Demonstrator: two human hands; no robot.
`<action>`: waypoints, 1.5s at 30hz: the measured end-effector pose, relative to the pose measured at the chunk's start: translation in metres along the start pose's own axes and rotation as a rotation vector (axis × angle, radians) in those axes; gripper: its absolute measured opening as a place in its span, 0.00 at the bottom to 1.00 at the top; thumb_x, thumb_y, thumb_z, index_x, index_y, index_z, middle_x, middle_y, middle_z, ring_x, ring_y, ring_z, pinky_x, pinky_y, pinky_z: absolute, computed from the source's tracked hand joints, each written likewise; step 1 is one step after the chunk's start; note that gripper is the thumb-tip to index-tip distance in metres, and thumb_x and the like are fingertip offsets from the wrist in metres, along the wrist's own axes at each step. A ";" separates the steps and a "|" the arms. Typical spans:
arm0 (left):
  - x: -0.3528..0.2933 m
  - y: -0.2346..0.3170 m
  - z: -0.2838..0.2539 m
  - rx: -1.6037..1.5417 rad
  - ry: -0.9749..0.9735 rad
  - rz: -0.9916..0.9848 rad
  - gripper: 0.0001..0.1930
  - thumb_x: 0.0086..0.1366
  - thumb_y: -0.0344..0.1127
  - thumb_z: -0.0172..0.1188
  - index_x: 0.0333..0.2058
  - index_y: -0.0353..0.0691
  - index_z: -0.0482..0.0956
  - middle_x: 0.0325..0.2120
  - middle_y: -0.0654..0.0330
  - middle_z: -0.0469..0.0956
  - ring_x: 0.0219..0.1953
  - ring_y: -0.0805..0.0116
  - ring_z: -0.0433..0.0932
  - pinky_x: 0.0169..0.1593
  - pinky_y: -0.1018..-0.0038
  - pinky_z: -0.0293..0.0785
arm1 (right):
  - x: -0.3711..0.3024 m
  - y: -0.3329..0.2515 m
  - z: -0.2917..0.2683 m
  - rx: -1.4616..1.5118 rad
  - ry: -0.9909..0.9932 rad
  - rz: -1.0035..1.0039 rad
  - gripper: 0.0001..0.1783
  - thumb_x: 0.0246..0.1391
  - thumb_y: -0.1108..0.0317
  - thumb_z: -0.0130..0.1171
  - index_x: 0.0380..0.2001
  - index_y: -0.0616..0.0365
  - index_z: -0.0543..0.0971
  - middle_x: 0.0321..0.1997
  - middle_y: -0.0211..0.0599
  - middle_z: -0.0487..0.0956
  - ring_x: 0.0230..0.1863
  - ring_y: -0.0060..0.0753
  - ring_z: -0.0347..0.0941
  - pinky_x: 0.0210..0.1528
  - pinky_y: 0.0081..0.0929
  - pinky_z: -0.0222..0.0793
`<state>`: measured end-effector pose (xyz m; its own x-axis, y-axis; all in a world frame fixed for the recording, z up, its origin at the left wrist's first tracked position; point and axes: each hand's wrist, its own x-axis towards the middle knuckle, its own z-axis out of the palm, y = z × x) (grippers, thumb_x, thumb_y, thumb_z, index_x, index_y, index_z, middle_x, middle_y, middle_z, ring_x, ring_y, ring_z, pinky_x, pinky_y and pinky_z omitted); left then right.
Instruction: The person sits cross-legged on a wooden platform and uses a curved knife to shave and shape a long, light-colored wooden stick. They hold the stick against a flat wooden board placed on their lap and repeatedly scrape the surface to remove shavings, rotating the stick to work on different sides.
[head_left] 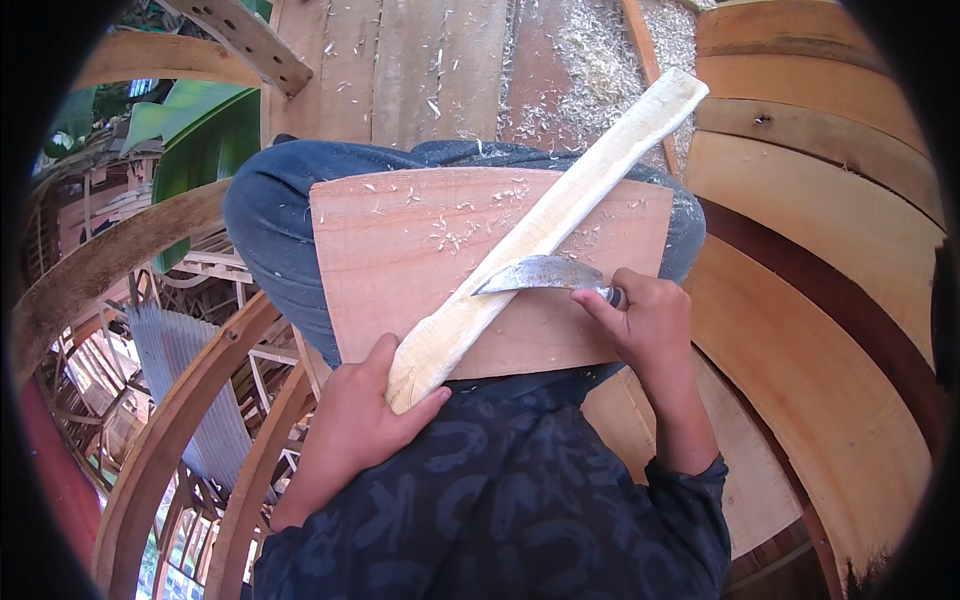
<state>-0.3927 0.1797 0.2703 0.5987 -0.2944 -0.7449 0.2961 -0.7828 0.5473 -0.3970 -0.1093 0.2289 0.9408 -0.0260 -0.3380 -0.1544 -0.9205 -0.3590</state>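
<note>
A long pale strip of wood lies slantwise over a flat wooden board on my lap, its far end pointing up to the right. My left hand is closed round the near end, thumb on one side and fingers on the other. In my right hand is a knife with a curved, rust-flecked blade; my fingers wrap its dark handle. The blade lies across the strip near its middle, its tip pointing left. Small shavings are scattered on the board.
Curved planks rise as a wall on the right. Curved wooden ribs stand at the left, with corrugated sheeting and green leaves beyond. Ahead, a heap of shavings covers part of the plank floor. My legs are folded beneath the board.
</note>
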 end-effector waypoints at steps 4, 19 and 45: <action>-0.001 0.002 0.000 0.024 0.015 0.011 0.27 0.55 0.51 0.65 0.39 0.31 0.70 0.20 0.39 0.76 0.29 0.40 0.79 0.33 0.57 0.74 | 0.009 0.014 0.001 -0.053 0.068 0.003 0.34 0.44 0.35 0.63 0.12 0.58 0.74 0.09 0.40 0.69 0.14 0.42 0.71 0.18 0.34 0.65; 0.001 -0.011 0.002 -0.103 -0.073 -0.013 0.28 0.55 0.50 0.64 0.44 0.31 0.72 0.27 0.38 0.78 0.34 0.41 0.80 0.38 0.59 0.74 | -0.004 -0.002 0.003 0.017 0.072 -0.045 0.32 0.47 0.37 0.62 0.14 0.58 0.76 0.11 0.43 0.72 0.17 0.46 0.73 0.21 0.36 0.68; -0.001 0.010 -0.002 -0.037 -0.080 -0.095 0.26 0.54 0.45 0.63 0.46 0.33 0.71 0.29 0.43 0.79 0.35 0.47 0.80 0.40 0.63 0.73 | 0.032 0.033 -0.022 -0.002 0.059 0.199 0.41 0.51 0.30 0.53 0.15 0.65 0.77 0.12 0.48 0.73 0.18 0.49 0.75 0.24 0.40 0.70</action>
<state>-0.3887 0.1730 0.2771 0.5058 -0.2641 -0.8212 0.3768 -0.7887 0.4857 -0.3652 -0.1488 0.2255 0.9078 -0.2301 -0.3505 -0.3383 -0.8959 -0.2881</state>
